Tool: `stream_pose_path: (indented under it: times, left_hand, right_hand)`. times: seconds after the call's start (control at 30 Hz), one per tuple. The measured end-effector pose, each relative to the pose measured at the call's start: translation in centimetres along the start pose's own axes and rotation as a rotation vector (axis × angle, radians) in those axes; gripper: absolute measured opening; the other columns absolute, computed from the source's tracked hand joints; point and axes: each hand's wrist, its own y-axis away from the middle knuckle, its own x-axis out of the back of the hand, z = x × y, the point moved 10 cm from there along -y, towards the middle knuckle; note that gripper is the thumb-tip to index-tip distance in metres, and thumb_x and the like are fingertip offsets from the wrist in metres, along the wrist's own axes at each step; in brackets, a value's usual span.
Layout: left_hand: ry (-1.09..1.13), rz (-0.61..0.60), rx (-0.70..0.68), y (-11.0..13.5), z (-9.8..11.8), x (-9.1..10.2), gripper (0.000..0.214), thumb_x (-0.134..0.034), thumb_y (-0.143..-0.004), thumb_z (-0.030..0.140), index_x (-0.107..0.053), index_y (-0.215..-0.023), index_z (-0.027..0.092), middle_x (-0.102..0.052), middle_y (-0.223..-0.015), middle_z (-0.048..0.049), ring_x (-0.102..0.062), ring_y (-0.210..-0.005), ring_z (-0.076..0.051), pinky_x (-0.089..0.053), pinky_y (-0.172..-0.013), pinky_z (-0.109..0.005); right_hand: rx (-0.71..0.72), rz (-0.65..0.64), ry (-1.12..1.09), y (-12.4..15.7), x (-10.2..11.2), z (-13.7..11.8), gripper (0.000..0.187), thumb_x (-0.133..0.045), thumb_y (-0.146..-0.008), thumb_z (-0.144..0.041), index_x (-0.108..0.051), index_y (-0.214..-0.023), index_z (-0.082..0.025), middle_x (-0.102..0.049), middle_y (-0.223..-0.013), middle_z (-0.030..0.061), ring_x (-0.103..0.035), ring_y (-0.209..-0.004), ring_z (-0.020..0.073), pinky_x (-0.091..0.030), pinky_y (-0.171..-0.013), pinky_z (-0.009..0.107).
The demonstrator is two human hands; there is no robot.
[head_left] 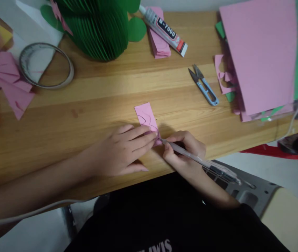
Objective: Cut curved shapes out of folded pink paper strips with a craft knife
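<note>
A small pink paper strip lies on the wooden table near its front edge, with dark curved lines drawn on it. My left hand lies flat across the strip's lower part, fingers stretched out and covering some of it. In my right hand is a pen with a clear barrel, pinched between thumb and fingers. Its tip touches or nearly touches the strip's lower right edge, close to my left fingertips.
Blue thread snips lie beyond my right hand. A glue tube rests on folded pink paper. Pink sheets are stacked at right. A tape roll, pink bow and green honeycomb paper occupy the left and back.
</note>
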Motion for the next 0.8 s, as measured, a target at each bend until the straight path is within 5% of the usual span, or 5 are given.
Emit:
stream_pose_path:
  times: [0.3, 0.5, 0.8]
  left_hand:
    - [0.022, 0.018, 0.006, -0.1, -0.2, 0.3, 0.048, -0.037, -0.103, 0.043, -0.059, -0.128, 0.008, -0.065, -0.132, -0.0134, -0.054, -0.125, -0.028, -0.04, -0.093, -0.04]
    - [0.018, 0.138, 0.018, -0.4, -0.9, 1.0, 0.036, -0.032, -0.102, 0.015, -0.063, -0.12, 0.017, -0.072, -0.119, -0.0039, -0.058, -0.116, -0.017, -0.041, -0.088, -0.032]
    - [0.027, 0.178, 0.085, -0.7, -1.3, 1.6, 0.037, -0.028, -0.105, 0.019, -0.064, -0.114, 0.019, -0.074, -0.113, 0.0006, -0.062, -0.111, -0.014, -0.044, -0.084, -0.029]
  right_hand:
    - [-0.011, 0.002, 0.005, -0.1, 0.1, 0.3, 0.008, -0.067, -0.08, -0.023, -0.059, -0.082, -0.023, -0.068, -0.065, -0.0037, -0.061, -0.052, 0.0107, -0.049, -0.048, 0.023]
    - [0.032, 0.024, 0.014, -0.1, 0.1, 0.0, 0.009, -0.068, -0.079, -0.021, -0.059, -0.08, -0.023, -0.066, -0.061, -0.0046, -0.058, -0.048, 0.0098, -0.046, -0.044, 0.023]
    - [-0.018, 0.063, -0.112, 0.2, 0.2, 0.8, 0.008, -0.066, -0.078, -0.02, -0.059, -0.078, -0.022, -0.06, -0.055, -0.0067, -0.054, -0.045, 0.0089, -0.043, -0.043, 0.021]
